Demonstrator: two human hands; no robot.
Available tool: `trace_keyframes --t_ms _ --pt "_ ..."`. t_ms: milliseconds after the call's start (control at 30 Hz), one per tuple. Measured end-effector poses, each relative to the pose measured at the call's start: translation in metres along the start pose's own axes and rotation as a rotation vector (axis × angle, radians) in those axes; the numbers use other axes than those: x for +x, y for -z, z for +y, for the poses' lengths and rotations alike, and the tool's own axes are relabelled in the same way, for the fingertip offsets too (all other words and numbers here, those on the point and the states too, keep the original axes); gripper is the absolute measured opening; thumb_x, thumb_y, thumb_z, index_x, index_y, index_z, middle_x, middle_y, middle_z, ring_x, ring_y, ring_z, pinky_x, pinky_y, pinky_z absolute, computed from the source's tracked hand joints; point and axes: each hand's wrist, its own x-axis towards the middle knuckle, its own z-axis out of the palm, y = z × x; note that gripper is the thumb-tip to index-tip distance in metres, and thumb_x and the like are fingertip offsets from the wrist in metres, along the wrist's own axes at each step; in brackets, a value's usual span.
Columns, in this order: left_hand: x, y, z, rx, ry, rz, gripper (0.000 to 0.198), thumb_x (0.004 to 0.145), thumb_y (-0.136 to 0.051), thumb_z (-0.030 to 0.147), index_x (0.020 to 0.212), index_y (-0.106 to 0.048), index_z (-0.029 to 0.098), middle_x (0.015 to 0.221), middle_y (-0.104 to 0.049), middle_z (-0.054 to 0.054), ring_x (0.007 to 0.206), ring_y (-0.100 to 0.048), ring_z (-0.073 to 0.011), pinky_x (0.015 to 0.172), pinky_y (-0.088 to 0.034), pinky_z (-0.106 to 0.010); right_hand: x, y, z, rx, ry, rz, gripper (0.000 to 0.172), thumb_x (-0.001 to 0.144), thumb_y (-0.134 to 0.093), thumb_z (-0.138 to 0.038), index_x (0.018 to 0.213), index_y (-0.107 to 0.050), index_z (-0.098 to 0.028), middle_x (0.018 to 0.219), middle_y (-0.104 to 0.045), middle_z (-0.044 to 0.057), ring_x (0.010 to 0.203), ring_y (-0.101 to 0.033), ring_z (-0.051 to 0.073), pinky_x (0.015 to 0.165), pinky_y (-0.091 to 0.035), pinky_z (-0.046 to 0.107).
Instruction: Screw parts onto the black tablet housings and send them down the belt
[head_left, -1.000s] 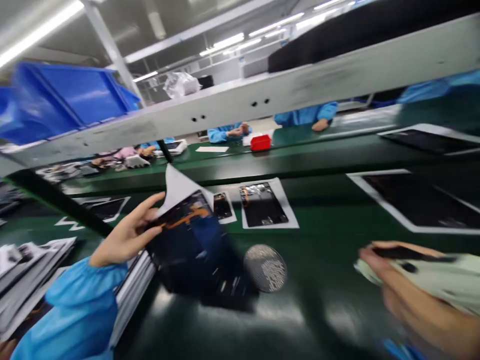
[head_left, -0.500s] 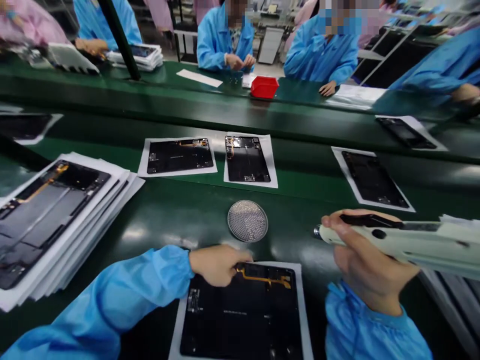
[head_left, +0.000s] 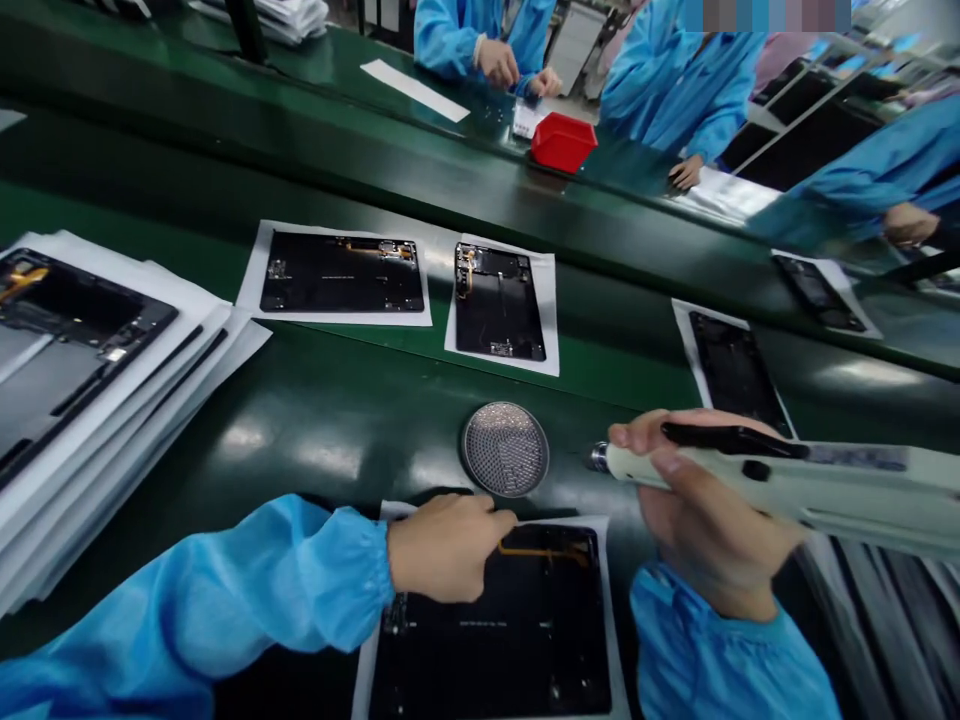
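Note:
My right hand [head_left: 712, 520] is wrapped round a pale green electric screwdriver [head_left: 840, 490] with a black lever, its metal tip pointing left. The tool is held above the bench, apart from the tablet. My left hand [head_left: 450, 548] is closed over the upper left part of an opened black tablet [head_left: 495, 650], index finger reaching to its top edge; whatever its fingers pinch is hidden. An orange flex cable [head_left: 544, 552] runs along the tablet's upper part. White sheeting lies under the tablet. Just beyond my left hand sits a round dimpled metal dish [head_left: 506, 450].
A stack of tablet panels with white sheets [head_left: 150, 370] stands at left; more stacked sheets [head_left: 885, 620] lie at right. Several tablets on white sheets, including a near one [head_left: 341, 272], rest on the green line. Across it, co-workers in blue sit near a red bin [head_left: 564, 142].
My view has tilted and shifted. My right hand with the screwdriver has come a little left, closer to the dish. My left hand stays at the tablet's top edge, now covering more of the cable's left end.

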Motion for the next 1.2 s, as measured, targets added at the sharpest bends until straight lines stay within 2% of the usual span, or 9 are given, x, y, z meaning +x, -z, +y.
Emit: trace_keyframes --t_ms 100,167,367,467,567,767,933,1100,1200 --pt "-0.01 -0.01 -0.002 0.254 0.007 0.166 0.043 0.079 -0.055 0.006 0.121 -0.056 0.007 0.102 -0.059 -0.014 0.088 -0.058 -0.0271 0.073 -0.054 -0.04 -0.007 -0.014 0.021 -0.043 -0.058 0.016 0.02 0.073 -0.077 -0.021 0.091 -0.069 -0.023 0.077 -0.066 0.002 0.071 -0.064 0.018 0.075 -0.055 0.042" --pt "-0.018 -0.016 -0.005 0.353 -0.004 0.26 0.038 0.081 -0.053 0.009 0.119 -0.058 0.004 0.1 -0.058 -0.014 0.088 -0.056 -0.0284 0.074 -0.053 -0.043 -0.012 -0.021 0.036 -0.102 -0.087 0.016 0.019 0.075 -0.076 -0.022 0.092 -0.069 -0.022 0.079 -0.066 0.002 0.072 -0.064 0.019 0.076 -0.056 0.044" --pt "-0.027 -0.023 -0.017 0.392 -0.058 0.421 0.017 0.085 -0.049 0.004 0.095 -0.062 0.008 0.085 -0.057 -0.009 0.074 -0.052 -0.0225 0.064 -0.05 -0.037 -0.016 -0.028 0.057 -0.166 -0.119 -0.012 0.017 0.079 -0.074 -0.024 0.094 -0.068 -0.022 0.082 -0.065 0.002 0.073 -0.063 0.02 0.077 -0.057 0.045" --pt "-0.025 -0.023 -0.018 0.381 -0.1 0.443 0.012 0.088 -0.05 0.006 0.087 -0.061 0.01 0.08 -0.056 -0.007 0.07 -0.05 -0.0213 0.06 -0.048 -0.035 -0.015 -0.031 0.056 -0.155 -0.13 -0.009 0.017 0.079 -0.074 -0.023 0.094 -0.068 -0.023 0.083 -0.064 0.002 0.074 -0.063 0.02 0.077 -0.057 0.045" --pt "-0.024 -0.022 -0.017 0.385 -0.101 0.454 0.01 0.089 -0.052 0.008 0.088 -0.062 0.01 0.08 -0.056 -0.007 0.071 -0.051 -0.0214 0.06 -0.048 -0.035 -0.015 -0.033 0.055 -0.154 -0.136 -0.027 0.016 0.079 -0.073 -0.022 0.094 -0.068 -0.023 0.081 -0.064 0.001 0.074 -0.063 0.02 0.078 -0.057 0.045" --pt "-0.025 -0.019 -0.016 0.403 -0.078 0.428 0.006 0.082 -0.056 0.007 0.082 -0.061 0.011 0.077 -0.057 -0.007 0.069 -0.052 -0.0216 0.059 -0.046 -0.034 -0.017 -0.037 0.055 -0.172 -0.163 0.004 0.018 0.076 -0.075 -0.025 0.092 -0.068 -0.022 0.079 -0.063 0.001 0.072 -0.062 0.02 0.081 -0.056 0.047" --pt "-0.025 -0.017 -0.017 0.409 -0.03 0.425 0.005 0.077 -0.055 0.009 0.076 -0.057 0.013 0.073 -0.054 -0.007 0.066 -0.052 -0.0215 0.058 -0.044 -0.034 -0.017 -0.039 0.054 -0.143 -0.167 0.013 0.017 0.074 -0.076 -0.024 0.089 -0.068 -0.022 0.077 -0.063 0.001 0.071 -0.062 0.019 0.077 -0.056 0.045" --pt "-0.024 -0.015 -0.014 0.486 -0.105 0.52 0.012 0.088 -0.05 0.007 0.081 -0.059 0.012 0.076 -0.054 -0.007 0.069 -0.051 -0.0212 0.058 -0.04 -0.034 -0.017 -0.038 0.056 -0.189 -0.165 -0.002 0.016 0.075 -0.074 -0.023 0.09 -0.067 -0.021 0.083 -0.065 0.002 0.078 -0.064 0.021 0.08 -0.056 0.045" --pt "-0.024 -0.017 -0.012 0.486 -0.174 0.58 0.016 0.092 -0.05 0.007 0.08 -0.059 0.011 0.075 -0.055 -0.006 0.067 -0.05 -0.0194 0.059 -0.039 -0.033 -0.016 -0.038 0.053 -0.151 -0.164 -0.008 0.018 0.075 -0.074 -0.019 0.093 -0.069 -0.021 0.081 -0.065 0.002 0.074 -0.063 0.02 0.078 -0.055 0.045"
